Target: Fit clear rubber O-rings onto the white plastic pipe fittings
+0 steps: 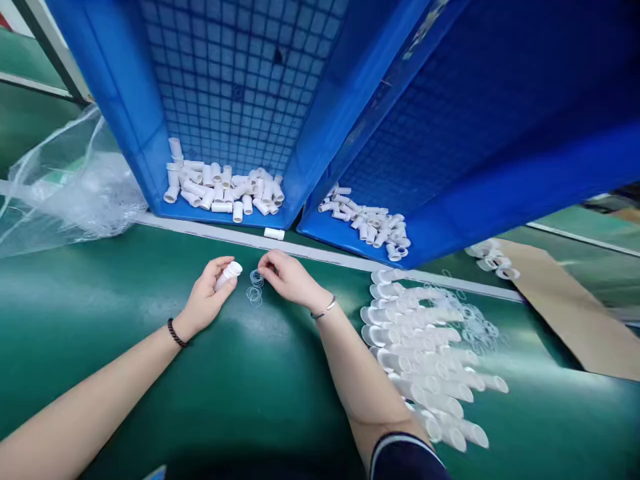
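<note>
My left hand (207, 297) is closed around a short white plastic pipe fitting (229, 274), its collared end tilted up to the right. Just right of it, my right hand (285, 273) has thumb and forefinger pinched together at the edge of a small group of thin clear rings (255, 293) on the green tabletop (240, 393). Whether a ring is between those fingertips is too small to make out. A single white fitting (274, 233) lies beyond my right hand, by the foot of the blue bins.
Two tipped blue bins, a left bin (120, 100) and a right bin (480, 207), hold piled white fittings. Rows of translucent tubes (425, 360) and more clear rings (480, 327) lie right. A clear plastic bag (75, 193) sits left; cardboard (575, 313) lies far right.
</note>
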Tool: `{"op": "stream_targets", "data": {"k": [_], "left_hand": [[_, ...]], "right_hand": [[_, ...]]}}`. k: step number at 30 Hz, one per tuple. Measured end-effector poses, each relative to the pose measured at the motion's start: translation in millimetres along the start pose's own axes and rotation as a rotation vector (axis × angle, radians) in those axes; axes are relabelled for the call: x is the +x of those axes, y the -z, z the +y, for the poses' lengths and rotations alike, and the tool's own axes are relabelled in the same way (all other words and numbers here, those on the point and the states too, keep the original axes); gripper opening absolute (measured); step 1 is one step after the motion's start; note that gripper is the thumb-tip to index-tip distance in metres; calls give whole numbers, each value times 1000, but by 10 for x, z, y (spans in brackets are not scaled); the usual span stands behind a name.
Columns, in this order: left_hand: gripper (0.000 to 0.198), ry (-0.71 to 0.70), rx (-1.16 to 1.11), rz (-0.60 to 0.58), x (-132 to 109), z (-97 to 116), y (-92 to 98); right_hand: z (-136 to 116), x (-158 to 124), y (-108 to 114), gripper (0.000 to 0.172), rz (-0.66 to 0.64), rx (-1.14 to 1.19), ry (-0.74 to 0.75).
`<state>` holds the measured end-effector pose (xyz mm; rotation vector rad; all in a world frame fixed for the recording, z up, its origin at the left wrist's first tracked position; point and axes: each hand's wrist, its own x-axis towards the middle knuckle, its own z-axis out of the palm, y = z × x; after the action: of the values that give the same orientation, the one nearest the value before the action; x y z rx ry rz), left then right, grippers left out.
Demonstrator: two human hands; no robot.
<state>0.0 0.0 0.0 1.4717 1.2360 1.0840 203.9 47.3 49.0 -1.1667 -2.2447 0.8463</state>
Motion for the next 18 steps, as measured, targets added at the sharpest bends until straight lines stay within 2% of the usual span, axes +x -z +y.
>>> {"op": "stream_targets", "data": {"k": [5, 11, 15, 18], "left_hand": [[57, 38, 140, -41, -73, 60, -33], [25, -76, 314, -59, -89, 95, -8], [18, -244, 402, -138, -75, 73, 26], [21, -323, 343, -80, -84, 65, 25]], "right_hand": [[-237, -68, -74, 6, 39, 19, 32], [-250, -52, -201, 7, -2, -110, 66], [-194, -32, -229, 9, -37, -95, 82], [-166, -18, -248, 7, -36, 67, 15]]}}
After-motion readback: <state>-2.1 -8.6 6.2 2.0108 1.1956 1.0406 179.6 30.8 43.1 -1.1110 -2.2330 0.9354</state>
